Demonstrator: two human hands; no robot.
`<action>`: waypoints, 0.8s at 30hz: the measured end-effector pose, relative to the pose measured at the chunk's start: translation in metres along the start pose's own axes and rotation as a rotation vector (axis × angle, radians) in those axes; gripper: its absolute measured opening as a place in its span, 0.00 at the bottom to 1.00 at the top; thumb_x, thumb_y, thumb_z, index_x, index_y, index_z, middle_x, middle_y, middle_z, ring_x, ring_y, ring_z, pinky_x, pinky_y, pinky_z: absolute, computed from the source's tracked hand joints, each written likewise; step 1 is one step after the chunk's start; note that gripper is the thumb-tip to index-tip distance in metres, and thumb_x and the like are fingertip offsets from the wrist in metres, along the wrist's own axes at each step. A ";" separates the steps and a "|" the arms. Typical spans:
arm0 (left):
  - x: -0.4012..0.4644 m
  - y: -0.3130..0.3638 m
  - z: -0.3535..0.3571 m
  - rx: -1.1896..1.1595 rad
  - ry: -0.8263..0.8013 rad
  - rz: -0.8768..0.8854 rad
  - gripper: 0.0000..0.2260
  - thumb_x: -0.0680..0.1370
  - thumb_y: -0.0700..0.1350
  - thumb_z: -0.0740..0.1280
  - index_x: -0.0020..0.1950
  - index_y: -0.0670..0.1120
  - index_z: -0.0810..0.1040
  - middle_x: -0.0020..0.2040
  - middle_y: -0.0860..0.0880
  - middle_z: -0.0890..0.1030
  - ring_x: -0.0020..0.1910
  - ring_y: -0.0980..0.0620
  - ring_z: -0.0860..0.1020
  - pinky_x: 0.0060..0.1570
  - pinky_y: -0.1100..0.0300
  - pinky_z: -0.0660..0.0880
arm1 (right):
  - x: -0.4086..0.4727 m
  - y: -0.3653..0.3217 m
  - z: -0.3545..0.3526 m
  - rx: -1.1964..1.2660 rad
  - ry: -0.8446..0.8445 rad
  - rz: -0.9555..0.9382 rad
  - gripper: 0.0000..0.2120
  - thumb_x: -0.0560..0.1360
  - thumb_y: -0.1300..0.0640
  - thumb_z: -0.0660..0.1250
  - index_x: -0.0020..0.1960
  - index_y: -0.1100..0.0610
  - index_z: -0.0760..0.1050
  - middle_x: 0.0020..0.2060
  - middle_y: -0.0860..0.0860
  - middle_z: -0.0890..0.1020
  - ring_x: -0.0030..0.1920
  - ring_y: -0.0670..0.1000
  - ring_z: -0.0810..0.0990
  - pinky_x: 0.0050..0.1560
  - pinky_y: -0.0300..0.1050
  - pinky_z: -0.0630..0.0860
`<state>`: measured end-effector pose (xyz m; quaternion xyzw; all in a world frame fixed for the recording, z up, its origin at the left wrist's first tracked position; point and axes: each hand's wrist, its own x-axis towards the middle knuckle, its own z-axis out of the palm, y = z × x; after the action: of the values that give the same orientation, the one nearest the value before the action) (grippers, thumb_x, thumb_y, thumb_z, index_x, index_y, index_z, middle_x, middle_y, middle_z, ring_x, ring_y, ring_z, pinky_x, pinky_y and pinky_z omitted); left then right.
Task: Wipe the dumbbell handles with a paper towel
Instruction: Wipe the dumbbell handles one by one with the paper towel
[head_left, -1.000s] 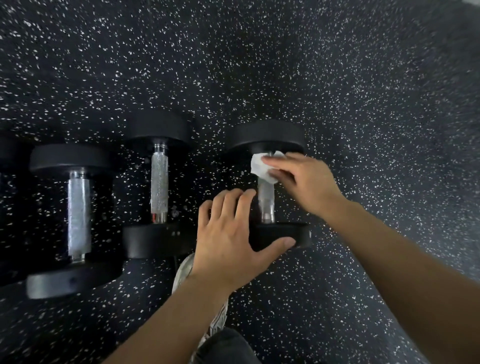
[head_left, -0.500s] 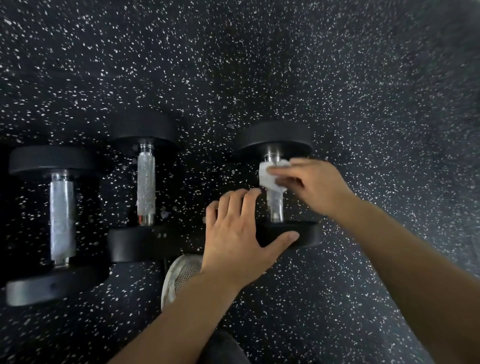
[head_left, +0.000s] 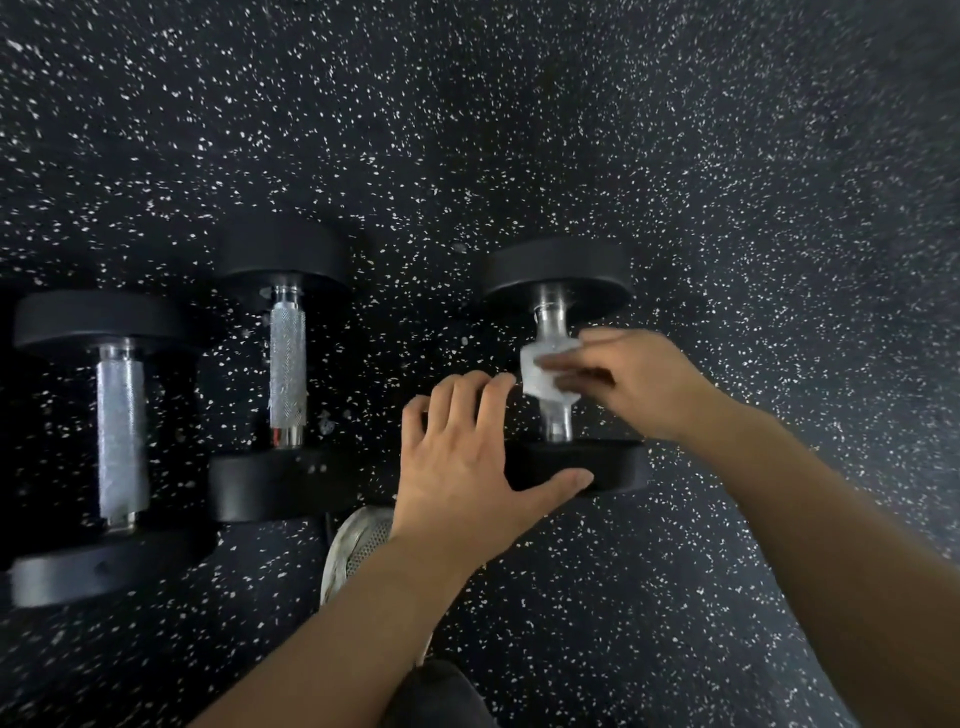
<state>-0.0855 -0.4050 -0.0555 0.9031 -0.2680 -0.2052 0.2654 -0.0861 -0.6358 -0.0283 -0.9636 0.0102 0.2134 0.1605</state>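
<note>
Three black dumbbells with knurled silver handles lie on the speckled floor. The right dumbbell has its near head under my left hand, whose thumb and fingers grip that head. My right hand pinches a white paper towel wrapped around the middle of this dumbbell's handle. The middle dumbbell and the left dumbbell lie untouched, parallel to it.
The floor is black rubber with white flecks. A grey mesh shoe and a dark trouser leg sit just below my left forearm, close to the middle dumbbell's near head.
My right hand has slid the paper towel down the handle, from the far end toward its middle. The left hand has stayed on the near head. The view has shifted slightly right.
</note>
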 end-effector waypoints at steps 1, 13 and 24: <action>-0.001 -0.003 -0.002 0.010 0.000 0.000 0.46 0.70 0.82 0.53 0.77 0.50 0.64 0.74 0.49 0.70 0.76 0.46 0.64 0.77 0.41 0.58 | 0.004 0.002 0.002 0.018 0.064 0.003 0.17 0.78 0.43 0.63 0.66 0.40 0.78 0.44 0.33 0.75 0.42 0.35 0.74 0.45 0.39 0.74; -0.020 -0.059 -0.049 0.267 -0.020 0.054 0.41 0.75 0.77 0.55 0.76 0.47 0.67 0.71 0.47 0.73 0.73 0.44 0.67 0.73 0.43 0.59 | 0.013 -0.022 0.010 0.114 -0.156 -0.060 0.18 0.76 0.40 0.65 0.65 0.38 0.78 0.52 0.42 0.81 0.50 0.45 0.79 0.58 0.51 0.78; -0.016 -0.046 -0.054 0.189 0.030 0.064 0.40 0.75 0.77 0.54 0.74 0.49 0.68 0.70 0.49 0.73 0.72 0.46 0.68 0.73 0.44 0.60 | 0.021 -0.041 0.042 0.344 0.097 -0.016 0.16 0.77 0.45 0.68 0.65 0.39 0.78 0.48 0.43 0.78 0.46 0.46 0.78 0.53 0.48 0.77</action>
<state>-0.0529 -0.3427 -0.0373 0.9181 -0.3106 -0.1569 0.1896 -0.0803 -0.5829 -0.0608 -0.9311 0.0466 0.1606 0.3241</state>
